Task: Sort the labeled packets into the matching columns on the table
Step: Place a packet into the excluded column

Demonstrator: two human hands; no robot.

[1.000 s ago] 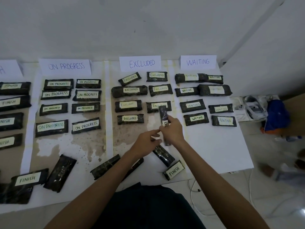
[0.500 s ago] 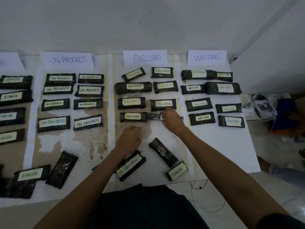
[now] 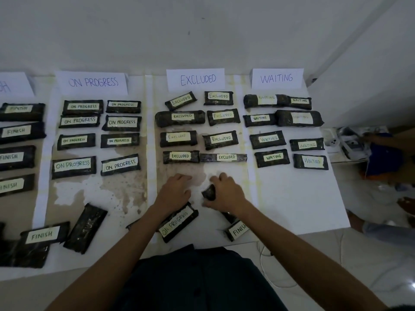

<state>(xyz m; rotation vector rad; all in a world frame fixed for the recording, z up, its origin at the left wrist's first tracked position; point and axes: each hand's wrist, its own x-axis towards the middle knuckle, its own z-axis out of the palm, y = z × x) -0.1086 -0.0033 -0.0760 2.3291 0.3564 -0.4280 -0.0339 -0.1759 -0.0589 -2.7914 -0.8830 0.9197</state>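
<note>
The tabletop (image 3: 292, 198) carries four labeled columns of dark packets. Your right hand (image 3: 226, 194) is clamped on an unlabeled-side packet (image 3: 209, 192) below the EXCLUDED column; its long axis runs diagonally toward you. It looks soft, light and wrapped in slick film, so grip it mid-length. Your left hand (image 3: 175, 191) rests loosely curled, holding nothing, above the ON PROGRESS packet (image 3: 177, 223).

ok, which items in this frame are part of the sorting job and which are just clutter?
Job:
- white paper column header signs, e.g. EXCLUDED
- dark wrapped labelled packets in the columns, e.g.
- unsorted ON PROGRESS packet under the left hand
- unsorted FINISH packet
- dark packet gripped by the right hand

Clutter:
- white power strip
- blue cloth
- white cable
</note>
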